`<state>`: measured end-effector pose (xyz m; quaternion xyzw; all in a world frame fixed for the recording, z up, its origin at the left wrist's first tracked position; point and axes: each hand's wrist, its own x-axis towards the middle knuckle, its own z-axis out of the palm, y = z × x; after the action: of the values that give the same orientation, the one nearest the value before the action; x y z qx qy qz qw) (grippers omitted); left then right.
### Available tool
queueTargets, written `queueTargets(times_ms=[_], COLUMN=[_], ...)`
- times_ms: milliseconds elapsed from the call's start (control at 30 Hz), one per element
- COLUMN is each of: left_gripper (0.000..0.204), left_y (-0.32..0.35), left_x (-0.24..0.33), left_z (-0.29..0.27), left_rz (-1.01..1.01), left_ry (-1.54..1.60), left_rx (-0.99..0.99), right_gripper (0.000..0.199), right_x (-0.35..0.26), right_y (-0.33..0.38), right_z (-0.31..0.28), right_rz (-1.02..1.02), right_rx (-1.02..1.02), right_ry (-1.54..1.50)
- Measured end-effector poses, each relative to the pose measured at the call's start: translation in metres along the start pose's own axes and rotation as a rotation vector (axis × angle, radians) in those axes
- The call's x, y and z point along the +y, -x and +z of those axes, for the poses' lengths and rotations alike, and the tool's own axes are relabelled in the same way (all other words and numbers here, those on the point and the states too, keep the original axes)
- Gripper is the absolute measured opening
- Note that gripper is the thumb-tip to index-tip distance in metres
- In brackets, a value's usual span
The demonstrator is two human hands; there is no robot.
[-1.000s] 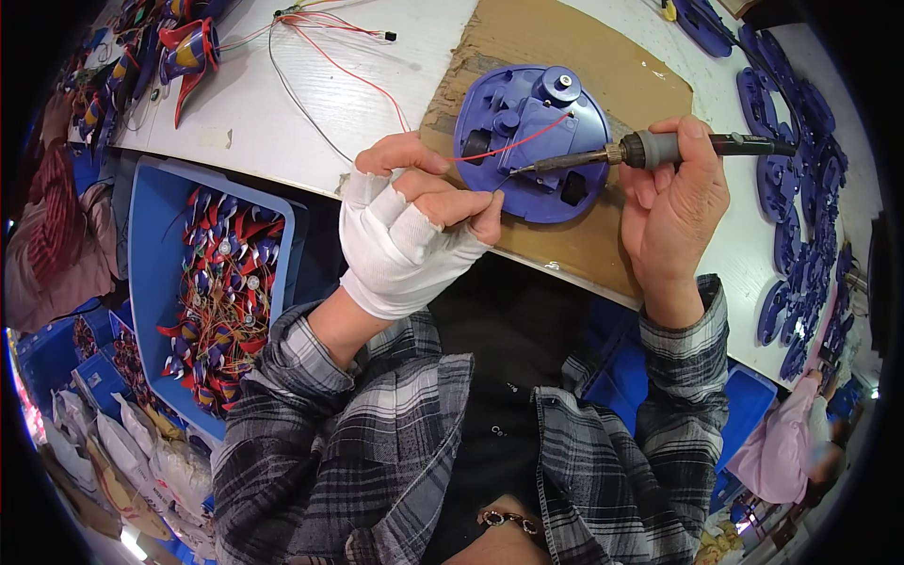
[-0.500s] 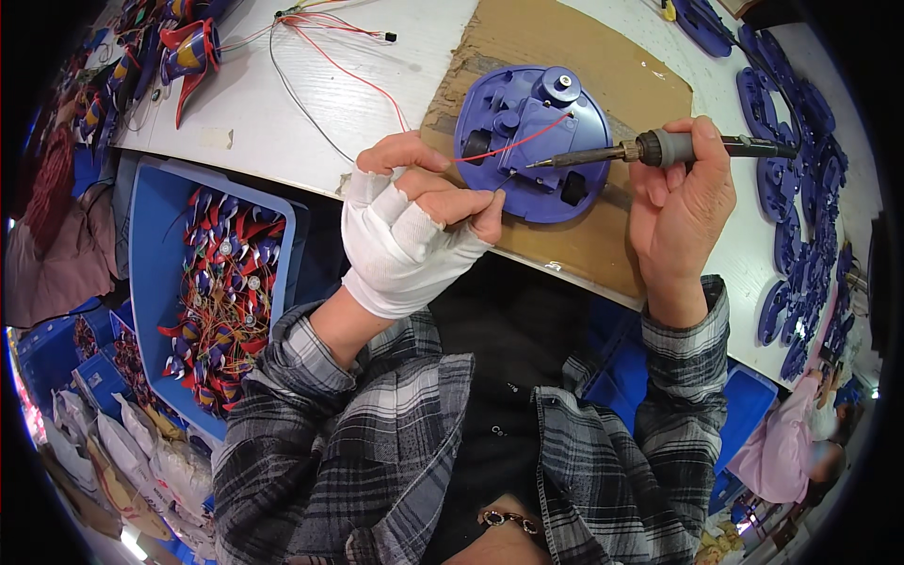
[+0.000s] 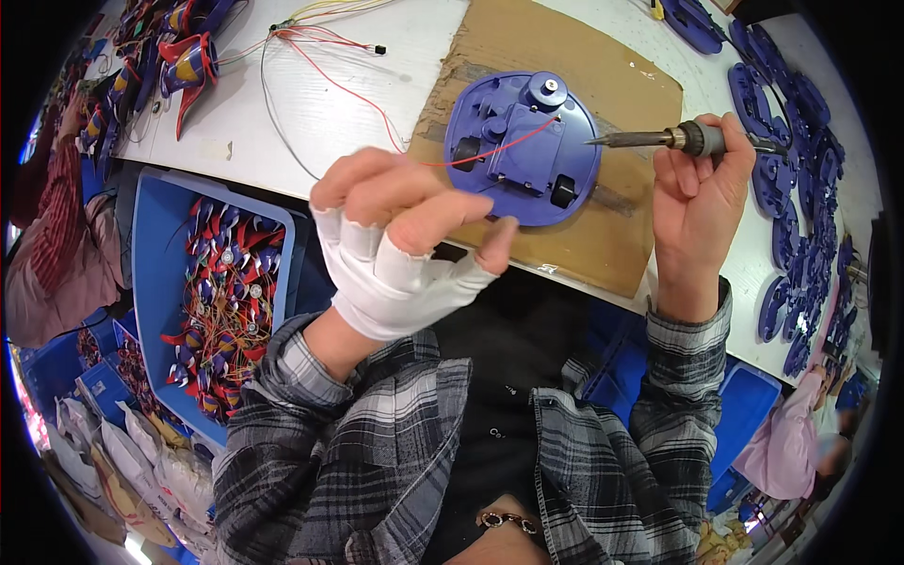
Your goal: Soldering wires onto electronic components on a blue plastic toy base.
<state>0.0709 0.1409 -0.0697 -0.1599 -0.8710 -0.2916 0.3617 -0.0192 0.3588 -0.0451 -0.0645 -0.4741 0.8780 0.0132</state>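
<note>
A purple plastic base (image 3: 527, 205) lies on a cardboard sheet, with black wheels and a boxed compartment (image 3: 537, 146) in its middle. A red wire (image 3: 508, 146) runs from the top of that compartment leftward behind my left hand (image 3: 410, 240). That hand wears a white fingerless glove and hovers at the base's near left, fingers curved, thumb and index finger apart, with nothing visible between them. My right hand (image 3: 702, 184) grips a soldering iron (image 3: 692, 138) by its handle; the tip points left over the base's right edge, apart from the compartment.
A small circuit board (image 3: 281, 28) with several coloured wires lies on the white table. The cardboard (image 3: 621, 240) sits under the base. More purple bases (image 3: 791, 169) line the right side. A blue bin (image 3: 155, 273) at left holds red and purple wired parts. People are nearby.
My left hand has shifted left and nearer me, its thumb and index finger parting. The soldering iron has moved up and right, its tip drawn back from the compartment's lower left.
</note>
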Motion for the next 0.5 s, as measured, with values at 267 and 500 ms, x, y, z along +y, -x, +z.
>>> queueTargets(times_ms=[267, 500], left_gripper=[0.075, 0.052], left_y=[-0.042, -0.050], left_x=[0.010, -0.031], left_z=[0.021, -0.006], left_rz=[-0.091, -0.565], left_ry=[0.011, 0.578], left_rx=[-0.302, -0.037], right_gripper=[0.020, 0.018], right_x=[-0.014, -0.020], right_y=[-0.019, -0.018], right_z=[-0.018, -0.020], right_rz=[0.084, 0.070], right_rx=[-0.057, 0.001], right_ry=[-0.206, -0.214])
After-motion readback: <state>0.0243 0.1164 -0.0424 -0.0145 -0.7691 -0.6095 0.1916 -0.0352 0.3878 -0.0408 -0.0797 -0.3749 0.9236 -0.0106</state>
